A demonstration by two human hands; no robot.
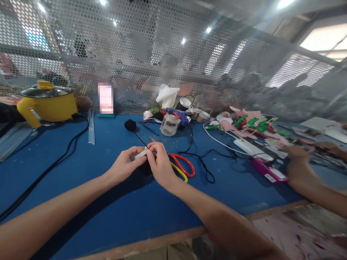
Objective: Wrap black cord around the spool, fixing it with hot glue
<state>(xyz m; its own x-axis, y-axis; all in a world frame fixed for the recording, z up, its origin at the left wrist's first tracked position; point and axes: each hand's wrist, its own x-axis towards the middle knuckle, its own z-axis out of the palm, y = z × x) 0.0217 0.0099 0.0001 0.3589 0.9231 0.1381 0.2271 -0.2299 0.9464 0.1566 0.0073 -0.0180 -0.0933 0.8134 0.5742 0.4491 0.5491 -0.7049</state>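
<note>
Over the blue table, my left hand is closed in a pinch on a small white strip. My right hand meets it at the strip's other end, thumb and fingers pressed together there. Black yarn runs from a small black yarn ball to my fingertips. Something dark hangs or lies just below my hands, and I cannot make out what it is. Scissors with red and yellow handles lie beside my right hand, their blades partly covered by it.
A yellow electric pot and its black cable are at left, near clear plastic sticks. Behind my hands stand a lit phone, a clear jar and a blue glue gun. At right, a purple power strip lies by a co-worker's hand.
</note>
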